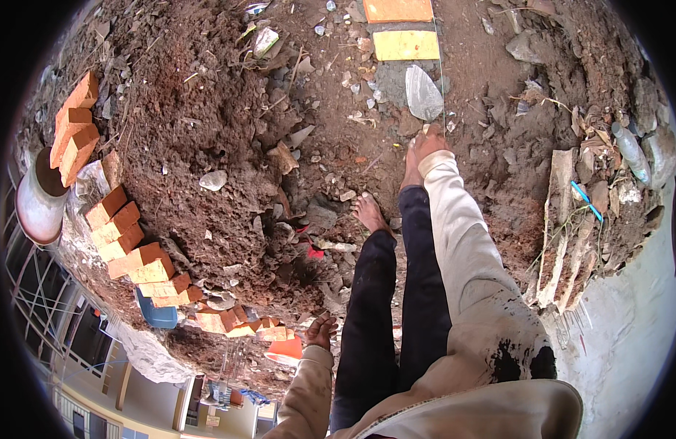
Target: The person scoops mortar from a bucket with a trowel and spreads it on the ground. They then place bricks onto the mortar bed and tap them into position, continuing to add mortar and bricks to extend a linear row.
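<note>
My right hand point(430, 143) is closed round the handle of a trowel point(423, 94), reaching forward near my right foot. The trowel's grey, mortar-smeared blade lies over a patch of wet mortar point(396, 79). Just beyond the blade is a yellowish brick point(406, 45), and an orange brick point(398, 9) lies behind that one. A thin string point(441, 58) runs along the right side of both bricks. Lower down, my left hand point(322, 331) hangs beside my left leg with its fingers curled in, and I see nothing in them.
Loose brown soil with stones surrounds my bare feet point(368, 212). Stacked orange bricks point(119, 224) curve along the left, near a metal pot point(42, 197) and a blue container point(158, 311). At right are a plastic bottle point(632, 152), broken slabs point(556, 227) and a pale wall point(630, 314).
</note>
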Tool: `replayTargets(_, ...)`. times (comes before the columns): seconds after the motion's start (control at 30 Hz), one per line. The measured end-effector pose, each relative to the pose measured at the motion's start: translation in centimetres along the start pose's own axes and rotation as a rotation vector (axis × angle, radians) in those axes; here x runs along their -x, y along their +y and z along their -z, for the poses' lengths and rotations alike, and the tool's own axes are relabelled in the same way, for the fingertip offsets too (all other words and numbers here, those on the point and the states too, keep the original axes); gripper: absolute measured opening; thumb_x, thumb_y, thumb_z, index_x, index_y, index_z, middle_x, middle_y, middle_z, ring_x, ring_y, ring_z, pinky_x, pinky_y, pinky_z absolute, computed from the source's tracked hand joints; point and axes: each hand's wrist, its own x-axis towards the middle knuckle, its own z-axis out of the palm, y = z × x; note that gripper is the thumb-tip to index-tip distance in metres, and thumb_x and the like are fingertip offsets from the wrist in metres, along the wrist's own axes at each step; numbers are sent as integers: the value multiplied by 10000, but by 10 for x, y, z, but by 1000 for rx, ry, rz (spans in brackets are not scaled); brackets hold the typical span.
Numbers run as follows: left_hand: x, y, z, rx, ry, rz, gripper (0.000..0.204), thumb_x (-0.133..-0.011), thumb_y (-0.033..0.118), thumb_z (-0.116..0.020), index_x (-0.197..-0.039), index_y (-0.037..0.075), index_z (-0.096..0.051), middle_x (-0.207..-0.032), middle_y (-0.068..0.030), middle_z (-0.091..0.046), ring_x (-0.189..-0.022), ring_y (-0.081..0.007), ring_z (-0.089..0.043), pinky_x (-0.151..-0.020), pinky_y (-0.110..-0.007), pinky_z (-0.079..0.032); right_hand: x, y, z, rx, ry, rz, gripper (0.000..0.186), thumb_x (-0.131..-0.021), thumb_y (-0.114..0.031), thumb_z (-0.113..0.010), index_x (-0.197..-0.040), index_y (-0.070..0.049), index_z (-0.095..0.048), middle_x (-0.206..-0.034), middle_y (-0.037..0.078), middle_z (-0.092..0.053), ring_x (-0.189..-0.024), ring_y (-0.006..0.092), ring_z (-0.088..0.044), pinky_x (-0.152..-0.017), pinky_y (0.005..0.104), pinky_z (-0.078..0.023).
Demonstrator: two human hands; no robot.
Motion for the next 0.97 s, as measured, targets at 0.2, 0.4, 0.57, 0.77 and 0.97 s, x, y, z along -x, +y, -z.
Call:
replayTargets(0.2,-12,-16,11,60,-12,19,260,-858,92,-645,-1116,64,-634,-952,-65,-694,-771,-168,-657,-641,-292,-510,30,13,18,-246,49,-56,394,-863,-340,-514,-1074,-10,-559,-948,301,-631,-915,475,-608,-816,542,-478)
replayTargets(0.4,5,-16,-2,61,-16,52,261,-855,68,-629,-1114,37,-621,-969,-98,-684,-770,-185,-658,-658,-313,-532,31,78,44,-1348,-286,-495,335,-870,-415,-535,-1030,-128,-602,-666,64,-557,-521,213,-542,-462,353,-464)
replayTargets(0.57,-2,-19,-5,32,-24,28,265,-853,63,-628,-1115,27,-615,-974,-104,-678,-773,-188,-657,-662,-321,-542,-23,84,61,-1236,-570,-581,387,-871,-467,-503,-1060,-145,-605,-624,39,-505,-444,183,-453,-408,311,-392)
replayTargets(0.77,14,-12,-15,36,-44,-47,247,-844,70,-644,-1087,28,-629,-934,-66,-686,-751,-151,-645,-651,-294,-538,-8,100,115,-1216,-604,-522,457,-875,-477,-481,-1181,-151,-578,-639,30,-493,-432,164,-433,-400,318,-385)
replayTargets(0.97,44,-21,1,96,-104,-106,237,-850,82,-650,-1080,26,-650,-930,-72,-697,-788,-159,-660,-693,-307,-533,152,26,230,-1356,30,31,374,-882,-247,-543,-1152,11,-525,-625,57,-517,-413,137,-474,-369,241,-398)
